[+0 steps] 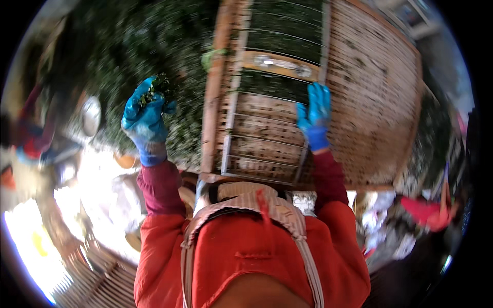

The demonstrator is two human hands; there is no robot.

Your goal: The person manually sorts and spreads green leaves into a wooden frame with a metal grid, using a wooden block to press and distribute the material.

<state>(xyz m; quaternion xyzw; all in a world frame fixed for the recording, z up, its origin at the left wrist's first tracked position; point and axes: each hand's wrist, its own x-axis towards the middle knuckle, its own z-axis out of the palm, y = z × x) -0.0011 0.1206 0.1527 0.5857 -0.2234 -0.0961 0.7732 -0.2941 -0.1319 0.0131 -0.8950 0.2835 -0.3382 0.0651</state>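
My left hand (145,120), in a blue glove, is closed on a clump of chopped green leaves (155,90) above a large heap of the same greens (185,123). In the middle lies a long metal frame (230,128) with thin crossbars, resting on a woven slatted mat (269,123). Dark leaves (287,38) cover the mat in its far sections, while bare weave shows in the near ones. My right hand (315,115), also gloved in blue, has its fingers stretched out at the frame's right edge, close to a wooden bar with a metal handle (282,64).
A second woven panel (375,97) extends to the right, with leaf bits scattered on it. A wooden rail (211,108) separates the heap from the frame. Other people are at the far left (36,138) and the right (431,210). A round pale object (91,117) sits beside the heap.
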